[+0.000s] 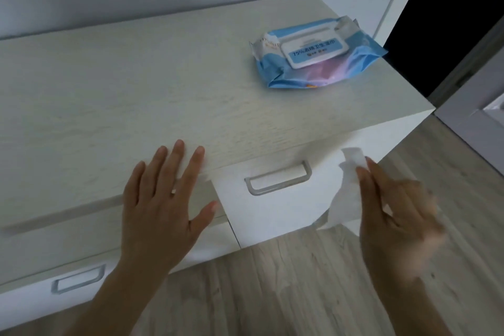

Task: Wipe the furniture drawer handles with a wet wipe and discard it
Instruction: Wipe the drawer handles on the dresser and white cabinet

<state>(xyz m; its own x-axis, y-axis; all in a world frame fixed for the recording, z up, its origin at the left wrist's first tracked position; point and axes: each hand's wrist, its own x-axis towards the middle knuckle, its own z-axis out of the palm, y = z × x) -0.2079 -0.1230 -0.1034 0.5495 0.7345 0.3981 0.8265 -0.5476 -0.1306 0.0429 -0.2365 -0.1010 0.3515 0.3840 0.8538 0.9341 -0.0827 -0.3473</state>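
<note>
A pale wood-grain dresser fills the view. Its top right drawer has a white front and a grey metal handle. A second grey handle shows on a lower drawer at the bottom left. My left hand lies flat with straight fingers on the dresser's front edge, left of the upper handle. My right hand pinches a crumpled white wet wipe just right of that handle, apart from it. The wipe hangs down in front of the drawer's right side.
A blue and white pack of wet wipes lies closed on the dresser top at the back right. Light wood flooring runs below the dresser. A dark doorway opens at the right, with a white door frame beside it.
</note>
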